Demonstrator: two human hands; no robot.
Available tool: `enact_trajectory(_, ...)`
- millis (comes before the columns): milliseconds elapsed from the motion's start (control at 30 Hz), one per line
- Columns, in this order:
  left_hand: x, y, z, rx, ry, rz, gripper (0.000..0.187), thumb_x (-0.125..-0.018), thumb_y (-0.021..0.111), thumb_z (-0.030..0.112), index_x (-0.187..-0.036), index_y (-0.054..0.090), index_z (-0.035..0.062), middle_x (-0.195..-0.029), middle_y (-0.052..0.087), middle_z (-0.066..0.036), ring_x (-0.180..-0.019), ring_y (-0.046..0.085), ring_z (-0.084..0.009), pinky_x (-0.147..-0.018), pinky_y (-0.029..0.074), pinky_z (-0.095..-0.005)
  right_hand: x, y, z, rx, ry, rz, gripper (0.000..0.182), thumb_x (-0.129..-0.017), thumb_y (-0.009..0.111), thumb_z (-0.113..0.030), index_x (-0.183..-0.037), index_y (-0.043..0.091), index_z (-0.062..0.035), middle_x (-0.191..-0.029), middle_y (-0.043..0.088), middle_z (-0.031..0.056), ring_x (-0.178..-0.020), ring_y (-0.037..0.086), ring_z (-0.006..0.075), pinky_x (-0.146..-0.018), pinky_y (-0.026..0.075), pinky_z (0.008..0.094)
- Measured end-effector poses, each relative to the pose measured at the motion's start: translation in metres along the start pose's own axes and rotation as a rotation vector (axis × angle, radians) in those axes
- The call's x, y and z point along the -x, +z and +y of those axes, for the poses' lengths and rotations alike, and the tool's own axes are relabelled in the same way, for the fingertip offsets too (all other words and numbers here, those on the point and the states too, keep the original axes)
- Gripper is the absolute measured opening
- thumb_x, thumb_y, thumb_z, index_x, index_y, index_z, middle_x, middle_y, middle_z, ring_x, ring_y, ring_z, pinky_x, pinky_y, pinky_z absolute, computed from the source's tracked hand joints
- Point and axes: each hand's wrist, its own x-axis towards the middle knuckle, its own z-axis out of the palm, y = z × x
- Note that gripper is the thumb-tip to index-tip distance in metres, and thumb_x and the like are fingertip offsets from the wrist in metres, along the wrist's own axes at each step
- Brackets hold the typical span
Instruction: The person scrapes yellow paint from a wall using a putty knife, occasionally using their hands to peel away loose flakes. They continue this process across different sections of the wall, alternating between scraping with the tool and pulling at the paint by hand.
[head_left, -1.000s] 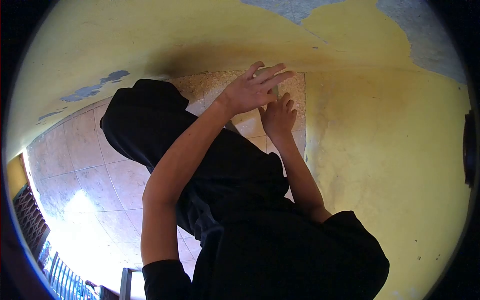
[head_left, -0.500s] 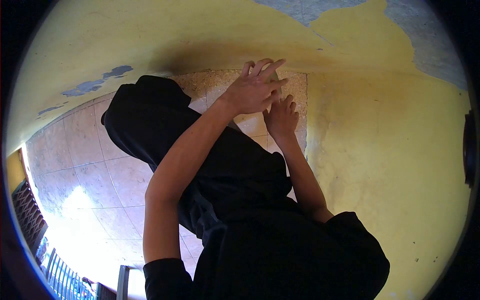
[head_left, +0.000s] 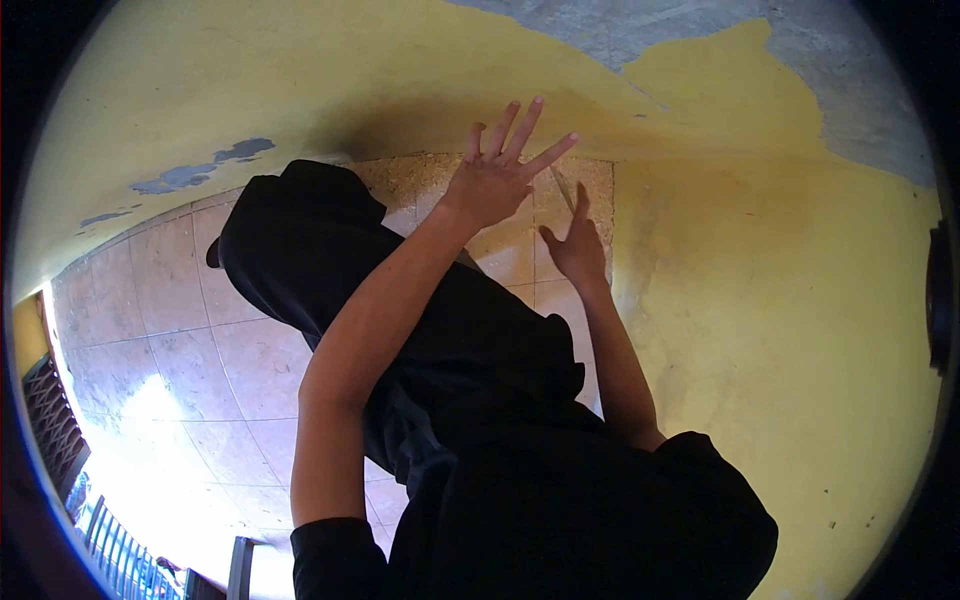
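Observation:
My left hand (head_left: pixel 490 185) is held out over the floor near the foot of the wall, its fingers spread wide and nothing in it. Lower and to its right is my right hand (head_left: pixel 580 250), with the index finger stretched up and the thumb apart; its remaining fingers are mostly hidden. A thin, pale flat piece (head_left: pixel 564 190) sticks out beside that index finger, seen nearly edge-on. It appears to be held in the right hand, though the grip itself is hidden. Its upper end reaches close to the left fingertips.
A yellow wall (head_left: pixel 760 330) with peeling grey patches meets the tiled floor (head_left: pixel 160 300) in a corner beyond my hands. My black-clothed legs (head_left: pixel 300 220) stretch to the upper left. Metal railings (head_left: pixel 125 555) stand at the bright lower left.
My hands, close together before, have moved apart. The left fingers have spread out, and the right index finger has straightened. The pale piece shows as a thinner edge and has shifted along with my right hand.

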Motion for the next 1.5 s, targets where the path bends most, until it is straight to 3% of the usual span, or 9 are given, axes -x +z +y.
enact_trajectory(200,-0.006,-0.012,-0.003,0.199,-0.018,0.113,0.071,-0.085,0.075,0.031,-0.149,0.044,0.0323,-0.162,0.024,-0.011,-0.143,0.033,-0.0344,-0.1,0.04,-0.0605,-0.015,-0.005,0.043,-0.236,0.066,0.024,0.078,-0.086,0.073,-0.038,-0.145,0.035,-0.0036,-0.097,0.068,0.034,-0.096,0.069,0.0444,-0.084,0.054,0.0482)
enact_trajectory(367,-0.015,-0.027,-0.01,0.407,0.016,0.353,0.04,-0.084,0.074,0.021,-0.123,0.069,0.0172,-0.137,0.057,-0.009,-0.119,0.057,-0.0307,-0.097,0.046,-0.0483,-0.039,0.036,0.086,-0.26,0.067,0.19,0.049,-0.089,0.072,-0.036,-0.118,0.06,0.0008,-0.061,0.061,0.0102,-0.052,0.062,0.0206,-0.045,0.049,0.0337)
enact_trajectory(433,-0.014,-0.042,-0.007,0.477,-0.021,0.407,0.025,-0.082,0.072,0.017,-0.107,0.073,0.0122,-0.115,0.069,-0.005,-0.102,0.064,-0.028,-0.09,0.049,-0.0419,-0.027,0.019,0.056,-0.357,0.212,0.078,0.044,-0.087,0.07,-0.038,-0.1,0.071,0.0044,-0.092,0.07,0.0283,-0.089,0.069,0.0441,-0.079,0.053,0.0483)
enact_trajectory(667,-0.017,-0.073,-0.029,0.519,0.053,0.61,0.021,-0.083,0.069,0.017,-0.102,0.071,0.0076,-0.104,0.07,-0.009,-0.087,0.066,-0.0287,-0.077,0.052,-0.0396,-0.016,0.046,0.046,-0.364,0.086,0.029,0.036,-0.093,0.064,-0.033,-0.098,0.072,0.0023,-0.088,0.068,0.03,-0.09,0.067,0.046,-0.075,0.052,0.0505)
enact_trajectory(833,-0.015,-0.073,-0.041,0.567,0.065,0.88,0.024,-0.08,0.068,0.016,-0.102,0.069,0.0053,-0.098,0.068,-0.01,-0.079,0.065,-0.0263,-0.069,0.05,-0.0369,-0.01,0.068,0.057,-0.374,-0.046,0.077,0.027,-0.098,0.061,-0.028,-0.105,0.075,-0.0058,-0.082,0.071,0.0209,-0.078,0.07,0.0309,-0.07,0.051,0.0405)
enact_trajectory(933,-0.022,-0.063,-0.048,0.581,0.027,0.89,0.025,-0.08,0.067,0.017,-0.101,0.068,0.0035,-0.098,0.068,-0.011,-0.08,0.065,-0.0266,-0.07,0.05,-0.037,-0.009,0.064,0.052,-0.329,0.009,0.059,0.026,-0.098,0.062,-0.027,-0.103,0.073,-0.0034,-0.086,0.07,0.0254,-0.085,0.069,0.0431,-0.069,0.052,0.0471)
enact_trajectory(1133,-0.031,-0.052,-0.037,0.673,-0.087,0.549,0.04,-0.082,0.076,0.019,-0.115,0.061,0.003,-0.113,0.066,-0.016,-0.093,0.066,-0.033,-0.077,0.055,-0.04,-0.002,-0.017,-0.018,-1.224,0.239,0.083,0.033,-0.1,0.064,-0.035,-0.117,0.066,-0.0062,-0.056,0.037,-0.006,-0.042,0.033,0.0038,-0.041,0.027,0.023)
enact_trajectory(1367,-0.029,-0.036,-0.015,0.571,0.034,0.449,0.082,-0.065,0.093,0.033,-0.132,0.05,0.0118,-0.128,0.058,-0.015,-0.107,0.063,-0.0331,-0.08,0.055,-0.0406,0.01,-0.07,-0.083,-1.198,-0.268,0.208,0.049,-0.091,0.074,-0.021,-0.129,0.048,-0.0024,-0.057,0.038,-0.0049,-0.045,0.036,0.0062,-0.042,0.031,0.0236)
enact_trajectory(1500,-0.028,-0.035,-0.017,0.473,0.032,0.593,0.097,-0.059,0.097,0.037,-0.139,0.042,0.0237,-0.135,0.053,-0.017,-0.108,0.062,-0.0337,-0.078,0.054,-0.0411,-0.023,-0.061,-0.03,-1.215,0.173,0.345,0.052,-0.088,0.076,-0.018,-0.128,0.046,-0.0039,-0.057,0.042,-0.0034,-0.043,0.036,0.0066,-0.041,0.031,0.0243)
